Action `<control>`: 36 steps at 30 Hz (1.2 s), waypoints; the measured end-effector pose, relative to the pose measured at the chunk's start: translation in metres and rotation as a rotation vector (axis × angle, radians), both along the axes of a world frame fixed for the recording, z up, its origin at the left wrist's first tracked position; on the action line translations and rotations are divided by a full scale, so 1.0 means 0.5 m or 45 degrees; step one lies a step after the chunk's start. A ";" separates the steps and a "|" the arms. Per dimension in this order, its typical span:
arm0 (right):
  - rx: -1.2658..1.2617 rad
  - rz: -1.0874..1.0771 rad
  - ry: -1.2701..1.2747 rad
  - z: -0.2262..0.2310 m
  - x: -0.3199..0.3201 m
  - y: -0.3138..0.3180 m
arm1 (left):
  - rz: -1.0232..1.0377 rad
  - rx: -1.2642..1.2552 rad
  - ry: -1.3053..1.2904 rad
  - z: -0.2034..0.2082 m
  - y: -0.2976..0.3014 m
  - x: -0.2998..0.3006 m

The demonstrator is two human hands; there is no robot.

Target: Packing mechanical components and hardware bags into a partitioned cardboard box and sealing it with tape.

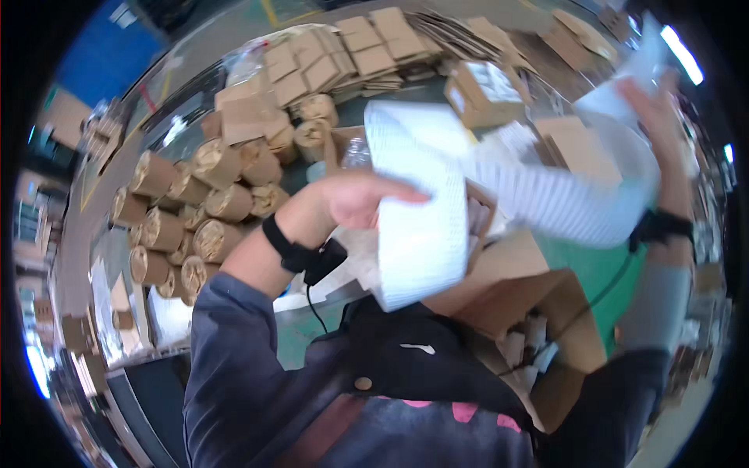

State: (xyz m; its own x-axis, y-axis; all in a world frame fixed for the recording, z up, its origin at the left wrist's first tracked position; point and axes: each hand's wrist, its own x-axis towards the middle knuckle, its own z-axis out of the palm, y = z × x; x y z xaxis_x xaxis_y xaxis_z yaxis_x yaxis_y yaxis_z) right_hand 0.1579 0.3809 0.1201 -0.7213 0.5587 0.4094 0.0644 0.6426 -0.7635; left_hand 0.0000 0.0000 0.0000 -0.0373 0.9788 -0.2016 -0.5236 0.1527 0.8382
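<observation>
A long white strip [425, 226] with fine printed-looking rows hangs in loose loops across the middle and right of the view. My left hand [360, 200] is closed on its near loop, with the thumb lying over the outer face and the other fingers partly hidden behind it. Raised at the far right, my right hand [654, 109] is against the other end of the strip, its fingers blurred and curled at the white material. Between the two hands the strip sags and twists. An open cardboard box [573, 312] with small white and brown pieces in it stands below the strip, near my body.
Several brown paper-wrapped cylinders [215, 241] crowd the table on the left. Flattened cardboard pieces [378, 47] lie stacked at the back. A smaller box [482, 93] with white contents sits behind the strip. Black cables run from bands on both wrists.
</observation>
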 end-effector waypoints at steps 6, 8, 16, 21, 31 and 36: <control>-0.639 0.330 0.320 -0.076 0.145 -0.260 | -0.057 -0.003 -0.801 -0.031 0.160 -0.002; -0.887 0.441 0.033 -0.141 0.163 -0.341 | -0.058 0.011 -0.779 -0.025 0.187 0.004; -1.307 0.349 -0.187 -0.272 0.235 -0.357 | 0.067 -0.042 -0.709 -0.013 0.191 0.114; -1.075 0.105 -0.101 -0.262 0.258 -0.382 | 0.368 0.159 0.096 -0.054 0.124 0.259; -0.935 0.395 -0.184 -0.224 0.350 -0.400 | 0.467 0.126 0.090 -0.031 0.124 0.300; -0.611 0.333 -0.189 -0.223 0.369 -0.405 | 0.235 -0.052 -0.072 -0.072 0.115 0.294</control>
